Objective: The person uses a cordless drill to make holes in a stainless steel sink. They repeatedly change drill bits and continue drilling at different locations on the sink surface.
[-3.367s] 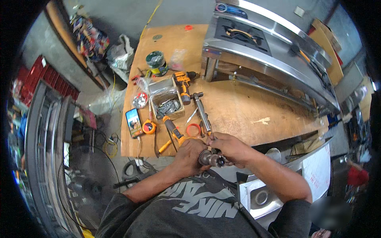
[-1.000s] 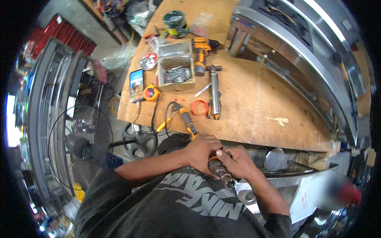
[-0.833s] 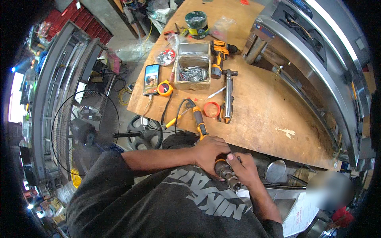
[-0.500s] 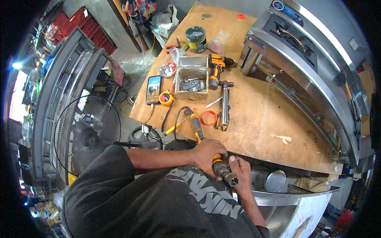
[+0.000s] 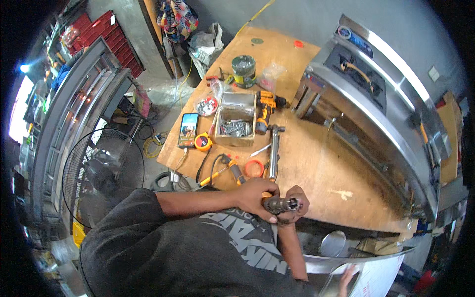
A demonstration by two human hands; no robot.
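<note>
An orange and black corded drill point(image 5: 237, 174) is held close to my shirt, its chuck point(image 5: 275, 205) pointing right with a toothed hole-cutting bit point(image 5: 295, 203) in it. My left hand point(image 5: 256, 196) is wrapped over the drill body just behind the chuck. On the far side of the bit, my right hand point(image 5: 300, 199) is curled into a fist. The bit covers part of that fist, and what its fingers hold is hidden. Beyond my hands on the wooden table lie a hammer point(image 5: 273, 151) and a red ring point(image 5: 254, 169).
An open box of bolts point(image 5: 235, 129), a cordless drill point(image 5: 267, 111), a phone point(image 5: 188, 129), a tape measure point(image 5: 203, 142) and a tub point(image 5: 243, 72) stand farther back. A steel stove point(image 5: 391, 133) takes up the right. Another person's hand point(image 5: 348, 278) shows at lower right; a fan point(image 5: 104, 178) stands left.
The drill's tip has swung up and to the right. My right hand has gone from thumb raised beside the chuck to a fist behind the bit. The whole view has shifted slightly.
</note>
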